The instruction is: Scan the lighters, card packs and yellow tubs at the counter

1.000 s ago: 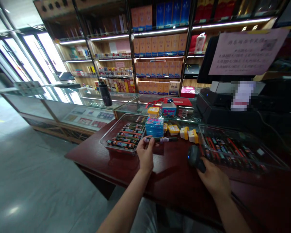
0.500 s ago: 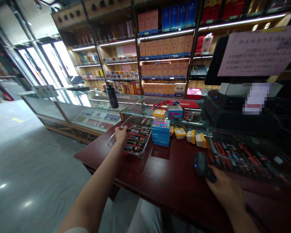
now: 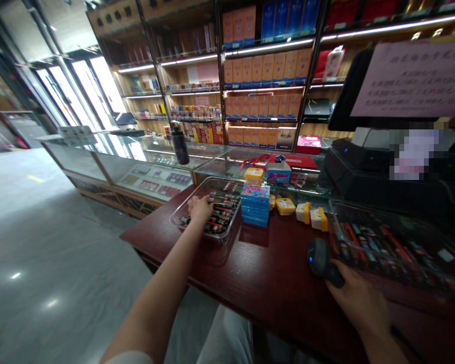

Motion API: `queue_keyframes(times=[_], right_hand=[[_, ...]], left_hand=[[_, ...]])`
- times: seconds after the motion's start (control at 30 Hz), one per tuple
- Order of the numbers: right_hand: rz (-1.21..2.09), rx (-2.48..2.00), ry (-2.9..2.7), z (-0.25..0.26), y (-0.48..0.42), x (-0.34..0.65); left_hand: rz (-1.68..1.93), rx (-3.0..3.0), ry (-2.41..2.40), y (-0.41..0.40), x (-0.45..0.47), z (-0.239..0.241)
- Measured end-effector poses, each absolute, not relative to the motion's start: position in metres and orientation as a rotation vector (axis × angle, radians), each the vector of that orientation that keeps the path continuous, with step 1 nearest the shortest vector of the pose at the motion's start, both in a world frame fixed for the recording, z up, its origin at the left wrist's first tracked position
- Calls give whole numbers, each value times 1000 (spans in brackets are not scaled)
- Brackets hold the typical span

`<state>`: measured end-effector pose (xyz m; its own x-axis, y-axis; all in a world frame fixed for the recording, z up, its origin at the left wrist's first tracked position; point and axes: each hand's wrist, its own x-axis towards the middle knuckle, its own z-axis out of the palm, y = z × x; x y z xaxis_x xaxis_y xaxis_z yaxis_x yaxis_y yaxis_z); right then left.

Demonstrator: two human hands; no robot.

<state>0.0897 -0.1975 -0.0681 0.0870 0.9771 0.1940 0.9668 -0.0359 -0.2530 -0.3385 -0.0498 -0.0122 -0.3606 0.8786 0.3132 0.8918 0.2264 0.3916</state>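
My left hand (image 3: 200, 209) is inside a clear plastic tray (image 3: 177, 218), over a row of dark stick-shaped packets (image 3: 222, 215). Its fingers curl down among the packets; what they grip, if anything, is hidden beneath them. On the dark red table, my right hand (image 3: 360, 301) is closed round the handle of a black barcode scanner (image 3: 319, 258) with a blue light on its head. To the right of the left tray stands a stack of blue boxes (image 3: 255, 206), with a small yellow-lidded tub (image 3: 254, 176) just behind it.
Several yellow-and-white tubs (image 3: 285, 206) line the table's back. A second clear tray (image 3: 335, 208) of similar sticks lies right, below a monitor (image 3: 351, 96) with a pink notice. Behind the table run a glass counter (image 3: 212, 164) bearing a dark bottle (image 3: 180, 146), and shelves of boxes.
My left hand has moved slightly right and down, from the tray's left side onto the packets. My right hand still holds the scanner. The view has shifted a little.
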Motion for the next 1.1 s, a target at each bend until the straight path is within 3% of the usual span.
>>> queue_keyframes(times=[0.2,0.67,0.9,1.1], right_hand=[[1,-2035,-1928,-69,-199,89],[16,-2060,-1919,-64,-200,89],[1,-1993,-1941,-67,-197,90],[32,-1963,-1914,-64,-193,90]], left_hand=[[-389,-2204,-2129,-50,-313,-13],[-384,-2029,-2183,-58,-306,4],[-531,-2030,-1812,-74,-290,21],[-740,-2113,-1573,-84,-221,50]])
